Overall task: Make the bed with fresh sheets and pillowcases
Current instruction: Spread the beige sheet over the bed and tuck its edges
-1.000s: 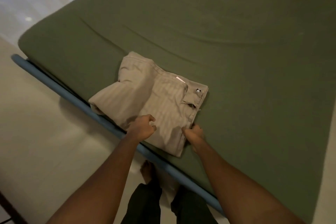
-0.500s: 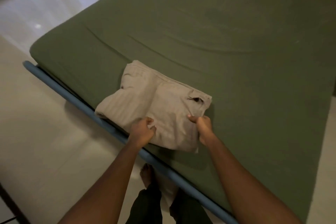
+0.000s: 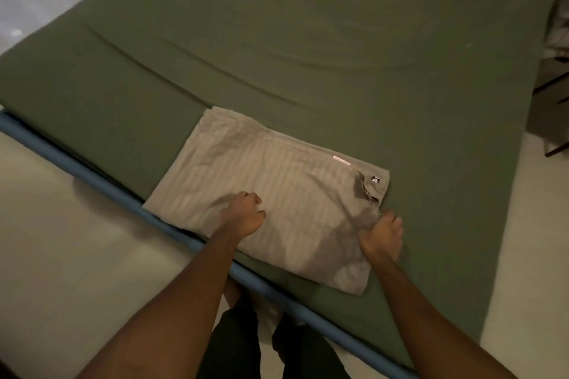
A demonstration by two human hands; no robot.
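Folded beige striped sheet lies flat on the green mattress, at its near edge, just beside the blue bed rail. My left hand rests on top, fingers curled, pinching the cloth. My right hand grips the sheet's right edge, near a small black tag.

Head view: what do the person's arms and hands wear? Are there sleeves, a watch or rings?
The left forearm and right forearm are bare, with no sleeves visible. The left hand and right hand show no gloves, watch, bracelet or ring. Below are dark trousers.
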